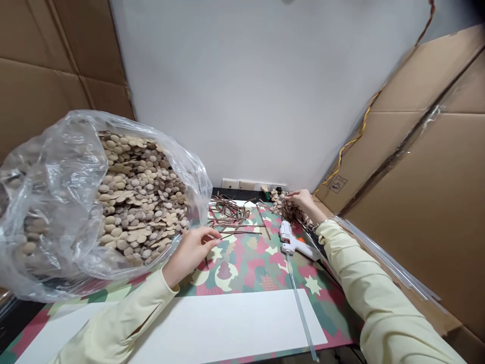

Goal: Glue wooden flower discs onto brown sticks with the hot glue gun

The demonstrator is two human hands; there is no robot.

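My left hand (195, 252) is closed in a pinch at the mouth of the plastic bag, and a thin brown strip (228, 235) runs from its fingertips. Several more brown strips (231, 210) lie in a loose heap beyond it. At the back right, my right hand (305, 202) has its fingers closed down at a pile of small beige flower-shaped pieces (278, 202); what they grip is hidden. A white glue gun (288, 237) rests on the patterned table covering just in front of that hand, with a long clear glue stick (299, 306) extending toward me.
A large clear bag (76, 151) of beige flower-shaped pieces (140, 202) fills the left side. White board (227, 323) lies along the front edge. Cardboard (424, 167) stands at right, with clear glue sticks (394, 263) beside it. White sockets (238, 184) line the wall base.
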